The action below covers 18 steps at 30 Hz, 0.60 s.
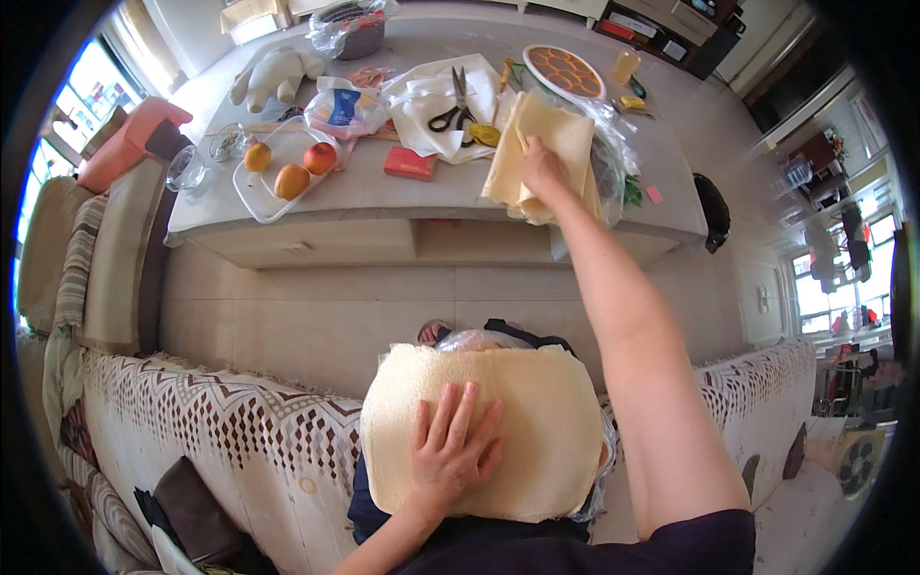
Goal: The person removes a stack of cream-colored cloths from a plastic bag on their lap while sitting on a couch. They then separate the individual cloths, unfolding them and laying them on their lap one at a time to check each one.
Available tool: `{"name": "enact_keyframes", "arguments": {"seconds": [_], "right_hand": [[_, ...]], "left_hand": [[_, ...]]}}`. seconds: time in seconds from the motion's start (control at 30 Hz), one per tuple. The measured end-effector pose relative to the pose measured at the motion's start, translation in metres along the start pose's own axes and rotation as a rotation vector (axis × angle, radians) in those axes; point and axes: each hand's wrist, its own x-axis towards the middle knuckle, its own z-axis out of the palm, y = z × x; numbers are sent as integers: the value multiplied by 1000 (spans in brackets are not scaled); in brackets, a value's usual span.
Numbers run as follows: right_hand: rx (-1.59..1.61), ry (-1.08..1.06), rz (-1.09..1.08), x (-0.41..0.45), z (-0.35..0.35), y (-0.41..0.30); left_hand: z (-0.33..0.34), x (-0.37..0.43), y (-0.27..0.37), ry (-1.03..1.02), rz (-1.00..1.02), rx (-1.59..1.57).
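Note:
A pale yellow, thin flexible sheet (543, 438) lies spread over my lap, with clear plastic film showing at its edges. My left hand (456, 449) rests flat on it, palm down, fingers a little apart. My right arm reaches out to the low table, where my right hand (544, 169) grips the edge of a folded stack of similar pale yellow sheets (568, 133). Crumpled clear plastic lies under and to the right of that stack. Left of the stack are a yellow oval object (484, 134) and black-handled scissors (456, 115) on white bags.
The table (287, 237) also bears a plastic tray (262, 205) with several fruits, a red box (410, 164), a glass bowl (185, 169), a plush toy (273, 75), a dark basket (363, 39) and a patterned round tray (564, 70). A patterned sofa cover (237, 424) lies beside me.

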Motion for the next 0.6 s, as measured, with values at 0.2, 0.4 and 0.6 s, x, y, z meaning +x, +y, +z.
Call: {"name": "enact_keyframes", "arguments": {"seconds": [0.2, 0.4, 0.6], "right_hand": [[57, -113, 128, -10, 7, -40], [-211, -235, 74, -14, -6, -72], [-537, -359, 4, -1, -22, -58]], "left_hand": [[0, -2, -7, 17, -18, 46], [0, 0, -7, 27, 1, 3], [-1, 0, -6, 41, -9, -11]]}}
